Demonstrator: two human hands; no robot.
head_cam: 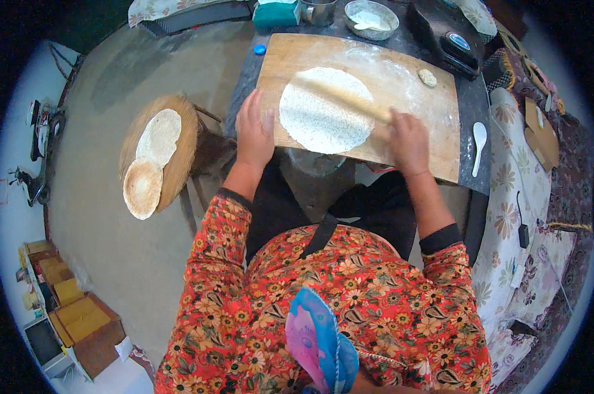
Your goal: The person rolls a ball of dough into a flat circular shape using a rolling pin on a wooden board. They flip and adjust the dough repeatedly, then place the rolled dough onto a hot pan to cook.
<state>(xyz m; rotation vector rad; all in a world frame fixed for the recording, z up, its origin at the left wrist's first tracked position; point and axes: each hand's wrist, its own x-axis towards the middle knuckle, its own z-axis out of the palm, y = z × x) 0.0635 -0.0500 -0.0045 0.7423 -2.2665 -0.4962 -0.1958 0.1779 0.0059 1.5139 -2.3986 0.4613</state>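
A thin round sheet of speckled dough [321,125] lies on a floured wooden board [425,133]. Across its upper part runs a wooden rolling pin [346,97], blurred, slanting down to the right. My right hand [409,138] is at the pin's right end, its fingers curled around it. My left hand [255,125] rests at the board's left edge beside the sheet, fingers extended and holding nothing; it is not on the pin. A small lump of dough [427,78] sits near the board's upper right corner.
Behind the board stand a metal bowl of flour [372,20], a metal cup [319,12] and a black appliance [447,42]. A white spoon [479,147] lies at right, a blue cap [260,49] at left. A round wooden stool [179,170] holds flatbreads [143,187].
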